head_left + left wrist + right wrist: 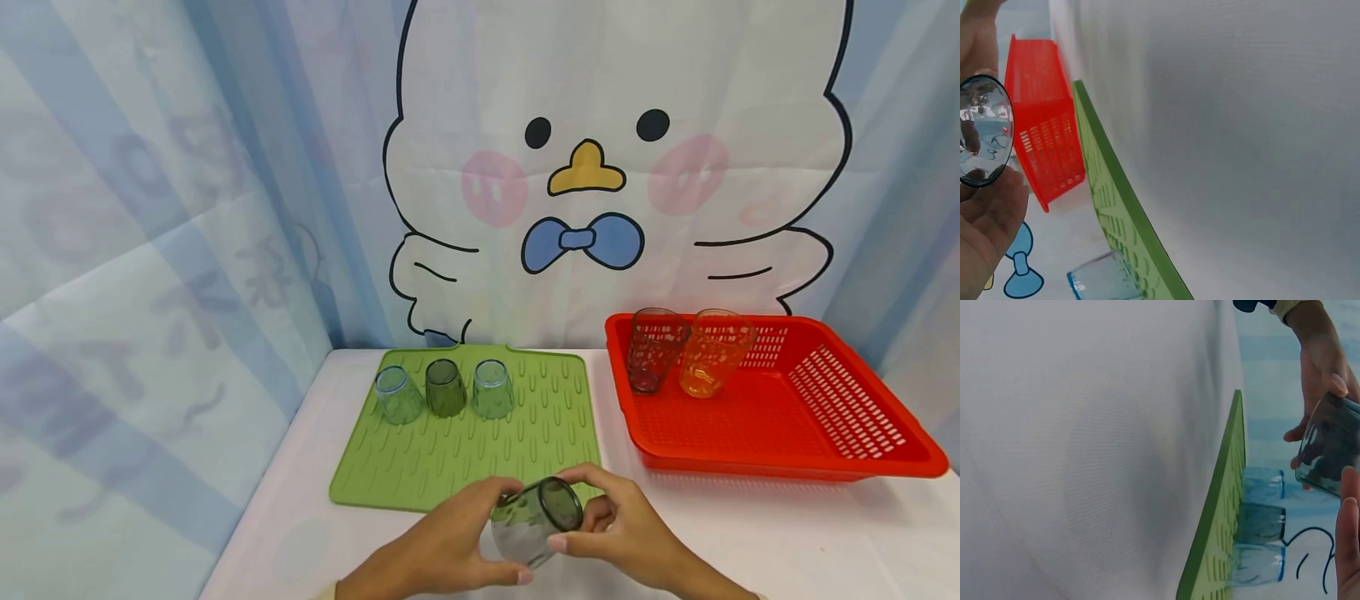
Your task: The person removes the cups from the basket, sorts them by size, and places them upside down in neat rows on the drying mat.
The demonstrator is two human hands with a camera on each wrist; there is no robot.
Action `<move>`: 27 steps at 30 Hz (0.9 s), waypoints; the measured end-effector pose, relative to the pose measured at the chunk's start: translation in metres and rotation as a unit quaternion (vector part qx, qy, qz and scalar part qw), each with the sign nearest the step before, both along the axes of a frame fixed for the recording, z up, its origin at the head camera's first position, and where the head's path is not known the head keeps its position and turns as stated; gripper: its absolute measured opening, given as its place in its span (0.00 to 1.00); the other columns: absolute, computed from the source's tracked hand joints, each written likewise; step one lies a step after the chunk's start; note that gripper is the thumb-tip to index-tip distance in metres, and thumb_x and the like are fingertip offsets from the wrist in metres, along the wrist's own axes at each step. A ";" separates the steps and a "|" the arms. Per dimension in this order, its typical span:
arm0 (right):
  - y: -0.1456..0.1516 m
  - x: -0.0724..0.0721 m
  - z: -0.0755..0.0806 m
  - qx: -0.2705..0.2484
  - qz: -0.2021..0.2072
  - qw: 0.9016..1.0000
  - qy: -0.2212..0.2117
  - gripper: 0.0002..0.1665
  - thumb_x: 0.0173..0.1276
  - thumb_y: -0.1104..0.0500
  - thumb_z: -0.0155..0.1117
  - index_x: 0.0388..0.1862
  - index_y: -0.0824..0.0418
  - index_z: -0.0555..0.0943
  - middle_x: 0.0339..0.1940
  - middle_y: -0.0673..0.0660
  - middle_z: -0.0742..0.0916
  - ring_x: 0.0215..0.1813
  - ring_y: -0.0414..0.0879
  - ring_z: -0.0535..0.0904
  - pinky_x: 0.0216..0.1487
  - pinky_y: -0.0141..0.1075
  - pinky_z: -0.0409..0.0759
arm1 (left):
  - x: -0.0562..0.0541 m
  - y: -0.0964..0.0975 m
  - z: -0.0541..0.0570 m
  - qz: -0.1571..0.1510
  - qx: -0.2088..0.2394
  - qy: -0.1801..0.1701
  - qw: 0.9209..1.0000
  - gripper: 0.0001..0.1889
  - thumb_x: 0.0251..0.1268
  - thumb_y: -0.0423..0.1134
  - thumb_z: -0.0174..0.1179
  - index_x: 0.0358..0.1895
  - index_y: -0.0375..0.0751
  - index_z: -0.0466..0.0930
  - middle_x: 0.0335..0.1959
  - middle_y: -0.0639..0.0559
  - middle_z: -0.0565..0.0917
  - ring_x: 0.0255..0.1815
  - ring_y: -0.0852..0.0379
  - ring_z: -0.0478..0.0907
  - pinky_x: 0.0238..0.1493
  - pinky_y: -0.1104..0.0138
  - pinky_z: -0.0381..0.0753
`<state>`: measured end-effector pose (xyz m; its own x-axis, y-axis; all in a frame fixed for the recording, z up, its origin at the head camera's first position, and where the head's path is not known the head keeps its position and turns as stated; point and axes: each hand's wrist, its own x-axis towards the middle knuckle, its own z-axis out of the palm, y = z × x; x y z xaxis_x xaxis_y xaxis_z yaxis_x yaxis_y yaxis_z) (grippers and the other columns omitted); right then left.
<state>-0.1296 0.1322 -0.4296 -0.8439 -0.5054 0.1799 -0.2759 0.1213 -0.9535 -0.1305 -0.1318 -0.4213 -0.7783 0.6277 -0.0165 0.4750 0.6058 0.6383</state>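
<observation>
A smoky grey glass (pixel 525 525) is held tilted above the table's front part, its mouth facing right and up toward the camera. My left hand (pixel 453 542) grips its base end, thumb and fingers spread around the side. At the rim end, my right hand (pixel 626 529) pinches the glass between thumb and fingers. In the right wrist view the same glass (pixel 1329 447) sits between both hands. Behind it lies a green drying mat (pixel 450 467) bearing a row of three glasses: a blue-rimmed one (pixel 400 400), a dark one (pixel 446 392) and a pale one (pixel 492 393).
A red perforated basket (pixel 757 462) stands to the right of the mat. Inside, at its left end, a dark reddish-looking glass (pixel 652 358) and an orange glass (pixel 708 362) stand upright, leaning slightly. A patterned curtain (pixel 577 317) hangs behind the white table (pixel 720 533).
</observation>
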 end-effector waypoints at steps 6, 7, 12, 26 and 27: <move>-0.003 -0.004 0.003 0.005 -0.016 1.000 0.012 0.28 0.61 0.63 0.75 0.59 0.60 0.76 0.18 0.45 0.82 0.20 0.31 0.72 0.20 0.31 0.75 | -0.009 -0.015 -0.006 -0.005 0.043 -0.054 0.998 0.44 0.61 0.65 0.64 0.76 0.53 0.58 0.69 0.57 0.71 0.65 0.60 0.73 0.61 0.61 0.78; -0.003 -0.005 0.004 0.008 -0.022 1.000 0.012 0.29 0.60 0.63 0.76 0.59 0.60 0.76 0.18 0.45 0.83 0.20 0.31 0.73 0.20 0.31 0.76 | -0.011 -0.019 -0.007 -0.003 0.048 -0.058 0.997 0.44 0.62 0.64 0.65 0.76 0.53 0.58 0.68 0.56 0.72 0.64 0.59 0.73 0.60 0.61 0.78; -0.001 -0.014 0.010 0.010 -0.051 0.998 0.020 0.30 0.58 0.63 0.78 0.58 0.61 0.76 0.17 0.46 0.82 0.19 0.32 0.71 0.18 0.30 0.73 | -0.022 -0.038 -0.010 0.020 0.042 -0.041 0.998 0.39 0.64 0.62 0.64 0.74 0.50 0.63 0.63 0.54 0.77 0.60 0.56 0.76 0.58 0.59 0.79; -0.013 -0.048 0.018 -0.001 -0.096 0.995 0.019 0.31 0.59 0.61 0.77 0.61 0.60 0.77 0.12 0.49 0.75 0.16 0.34 0.67 0.14 0.31 0.64 | -0.062 -0.103 -0.037 0.055 0.029 -0.017 0.998 0.26 0.67 0.56 0.64 0.57 0.40 0.80 0.46 0.54 0.84 0.46 0.56 0.79 0.46 0.63 0.80; -0.014 -0.051 0.017 0.005 -0.104 0.995 0.011 0.31 0.59 0.60 0.77 0.61 0.58 0.77 0.13 0.50 0.76 0.16 0.35 0.67 0.14 0.31 0.64 | -0.064 -0.108 -0.038 0.062 0.026 -0.016 0.998 0.25 0.67 0.56 0.64 0.57 0.40 0.80 0.46 0.54 0.84 0.45 0.57 0.79 0.46 0.63 0.80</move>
<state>-0.1802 0.1178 -0.4125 -0.9262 -0.3225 0.1955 -0.2649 0.1872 -0.9459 -0.1942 -0.2403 -0.4591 -0.8499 0.5268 -0.0124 0.3770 0.6243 0.6841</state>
